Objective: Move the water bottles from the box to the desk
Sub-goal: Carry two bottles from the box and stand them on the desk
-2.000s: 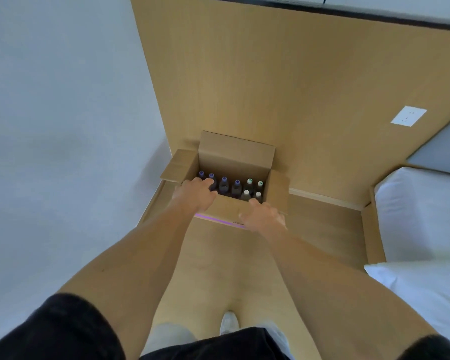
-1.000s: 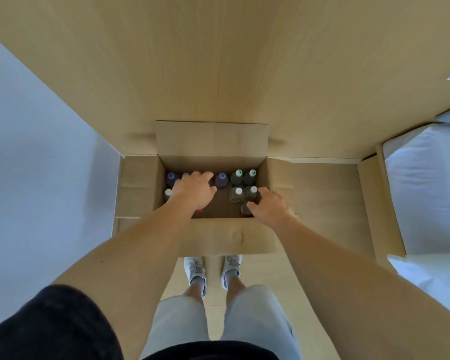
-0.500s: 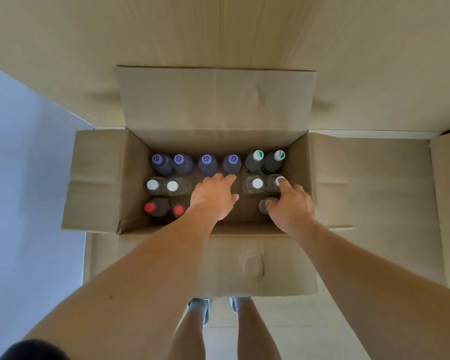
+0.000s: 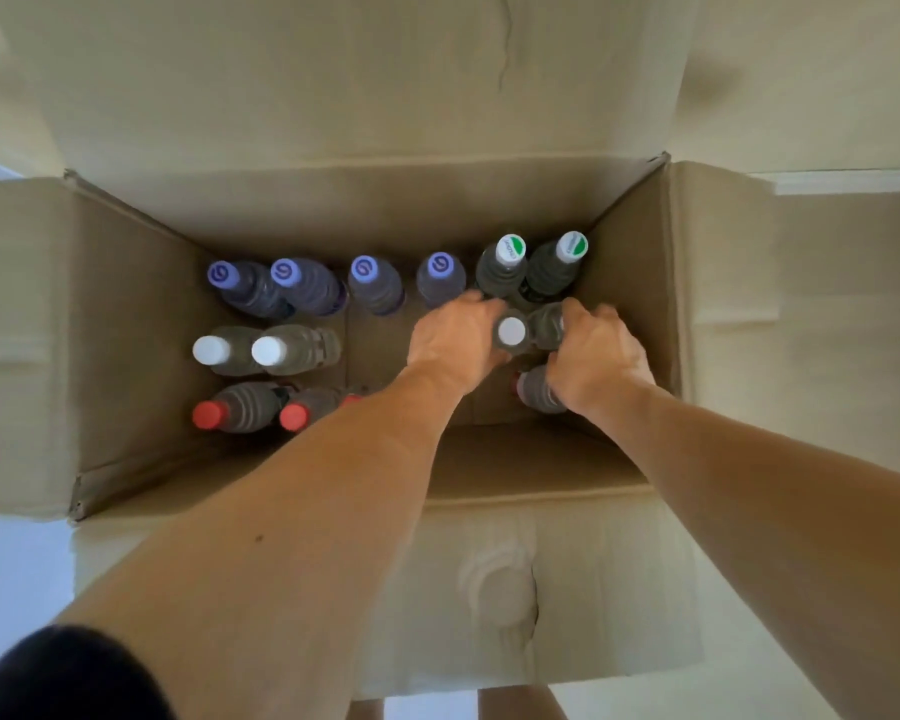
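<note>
An open cardboard box stands on the floor below me and holds several upright water bottles. Purple-capped bottles line the back, with two green-and-white-capped bottles at the back right. White-capped bottles and red-capped bottles stand at the left. Both my hands are inside the box at its right side. My left hand curls round a white-capped bottle. My right hand grips the bottle right beside it, whose cap is hidden. A red-capped bottle shows under my right wrist.
The box's four flaps are folded outward; the back flap leans against a wooden wall panel. The near flap hangs toward my legs. Pale floor shows at the left and bottom edges.
The view has moved down closer to the box. My left hand has shifted right to the white-capped bottle, and my right hand has closed on the bottle beside it.
</note>
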Available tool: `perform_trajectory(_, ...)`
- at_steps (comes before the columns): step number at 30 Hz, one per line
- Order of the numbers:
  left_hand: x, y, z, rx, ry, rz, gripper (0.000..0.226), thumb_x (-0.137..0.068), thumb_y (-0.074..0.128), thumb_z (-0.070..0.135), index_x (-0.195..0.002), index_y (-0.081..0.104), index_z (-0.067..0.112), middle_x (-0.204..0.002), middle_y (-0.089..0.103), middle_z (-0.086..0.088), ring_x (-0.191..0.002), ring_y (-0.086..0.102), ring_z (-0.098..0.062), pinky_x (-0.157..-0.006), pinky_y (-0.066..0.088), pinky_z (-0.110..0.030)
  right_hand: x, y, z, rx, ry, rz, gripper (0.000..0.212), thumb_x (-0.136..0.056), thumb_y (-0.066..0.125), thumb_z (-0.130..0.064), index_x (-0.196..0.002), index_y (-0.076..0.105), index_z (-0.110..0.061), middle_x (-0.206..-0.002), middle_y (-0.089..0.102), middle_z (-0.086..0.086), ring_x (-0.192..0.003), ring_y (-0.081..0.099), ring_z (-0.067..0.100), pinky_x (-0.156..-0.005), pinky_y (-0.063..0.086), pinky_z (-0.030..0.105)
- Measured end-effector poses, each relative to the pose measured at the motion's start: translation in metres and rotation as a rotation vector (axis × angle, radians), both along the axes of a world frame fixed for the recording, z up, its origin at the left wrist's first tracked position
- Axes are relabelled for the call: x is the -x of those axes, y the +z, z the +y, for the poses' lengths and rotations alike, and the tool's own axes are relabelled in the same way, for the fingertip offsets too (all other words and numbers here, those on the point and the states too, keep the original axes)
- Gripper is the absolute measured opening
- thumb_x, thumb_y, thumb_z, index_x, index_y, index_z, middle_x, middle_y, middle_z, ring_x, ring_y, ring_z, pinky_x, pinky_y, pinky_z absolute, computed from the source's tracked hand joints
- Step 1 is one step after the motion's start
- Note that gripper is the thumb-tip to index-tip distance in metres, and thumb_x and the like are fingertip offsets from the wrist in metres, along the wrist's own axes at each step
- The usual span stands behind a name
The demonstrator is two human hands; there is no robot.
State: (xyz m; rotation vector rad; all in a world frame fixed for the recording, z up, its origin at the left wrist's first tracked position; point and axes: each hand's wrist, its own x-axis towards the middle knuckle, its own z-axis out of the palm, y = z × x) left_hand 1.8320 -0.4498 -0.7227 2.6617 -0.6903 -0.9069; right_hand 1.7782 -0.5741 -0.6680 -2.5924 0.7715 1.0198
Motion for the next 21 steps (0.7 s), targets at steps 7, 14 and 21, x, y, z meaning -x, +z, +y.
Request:
perform_trajectory(7,0.0,-0.023,0.0,0.086,0.003,-0.053,0.022,-0.095,0.062,0.028,-0.115,0.066,0.022,-0.117,0.066,-0.005,-0.105,0.065,-0.031,-0.079,0.051,-0.039,-0.011,-0.021,-0.001,0.037,0.045,0.08,0.059,-0.091,0.067,-0.016,-0.143,0.04,-0.009,-0.143,0.036,0.019,-0.121,0.054,0.035,-0.1,0.047,0.041)
perform_trajectory(14,-0.007,-0.023,0.042,0.114,0.078,-0.012,0.024,-0.094,0.064,0.028,-0.117,0.067,0.023,-0.106,0.071,-0.005,-0.101,0.067,-0.03,-0.082,0.056,-0.045,-0.017,-0.032,-0.001,0.051,-0.003,-0.022,0.046,-0.09,0.068,-0.009,-0.133,0.05,-0.011,-0.133,0.043,0.017,-0.112,0.058,0.037,-0.093,0.05,0.042)
perform_trajectory(21,-0.02,-0.023,0.097,0.06,0.139,-0.057,0.027,-0.089,0.069,0.026,-0.116,0.068,0.025,-0.103,0.073,-0.007,-0.1,0.067,-0.034,-0.081,0.056,-0.047,-0.014,-0.037,0.021,-0.038,0.006,-0.121,0.039,-0.092,0.068,-0.016,-0.129,0.056,-0.014,-0.137,0.045,0.015,-0.112,0.059,0.038,-0.09,0.053,0.042)
